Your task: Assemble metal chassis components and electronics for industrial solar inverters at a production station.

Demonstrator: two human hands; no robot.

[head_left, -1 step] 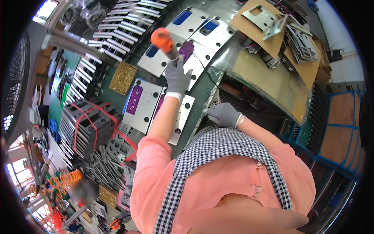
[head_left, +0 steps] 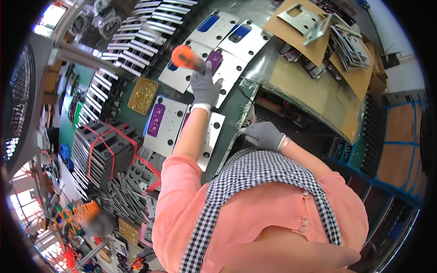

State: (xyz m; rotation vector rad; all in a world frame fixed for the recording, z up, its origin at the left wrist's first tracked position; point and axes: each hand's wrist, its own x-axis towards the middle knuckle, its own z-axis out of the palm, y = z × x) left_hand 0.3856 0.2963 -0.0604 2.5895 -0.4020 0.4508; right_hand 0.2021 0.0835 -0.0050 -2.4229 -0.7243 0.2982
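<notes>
Left hand: in a grey fabric glove with a white cuff, the left hand (head_left: 204,88) touches the grey lower end of an orange, round-topped power driver (head_left: 183,56); its thumb stands apart from its fingers, and whether these clamp on the driver cannot be told.
Right hand: the grey-gloved right hand (head_left: 264,135) has bent fingers, to the right and nearer than the driver; its grip cannot be told.
Purple piece: a flat purple piece (head_left: 214,62) lies just right of the driver.
Silver plates: flat silver metal plates with dark round spots (head_left: 172,125) lie around and nearer than the driver.
Brass pieces: small brass-coloured pieces (head_left: 143,96) fill a shallow box left of the driver.
</notes>
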